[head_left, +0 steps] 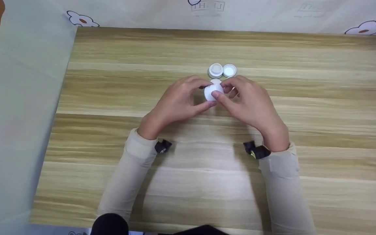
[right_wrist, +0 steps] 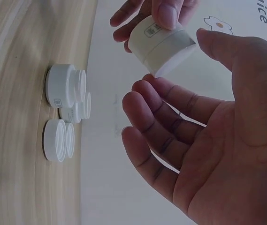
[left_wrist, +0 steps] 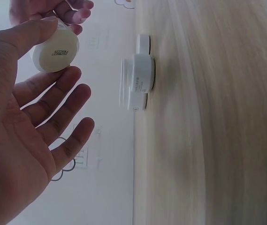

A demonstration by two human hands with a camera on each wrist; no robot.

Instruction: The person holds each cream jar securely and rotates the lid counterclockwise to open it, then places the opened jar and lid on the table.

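Observation:
A small white cosmetic jar (head_left: pixel 209 93) is held tilted above the table between both hands. My left hand (head_left: pixel 180 99) grips its body between thumb and fingers. In the left wrist view the jar's base (left_wrist: pixel 56 55) shows a printed code. My right hand (head_left: pixel 251 101) pinches the jar's lid (right_wrist: pixel 173 56) at its rim with thumb and forefinger, the other fingers loosely bent. Just beyond the hands stand two uncapped white jars, the larger (right_wrist: pixel 62 86) in front of the other (right_wrist: pixel 74 112) in the right wrist view. Two loose lids (right_wrist: pixel 54 140) lie beside them.
The wood-grain table (head_left: pixel 109 147) spreads around the hands. A pale wall sheet (head_left: pixel 148 14) with flower drawings rises along the back edge, and another pale panel (head_left: pixel 18 107) stands at the left.

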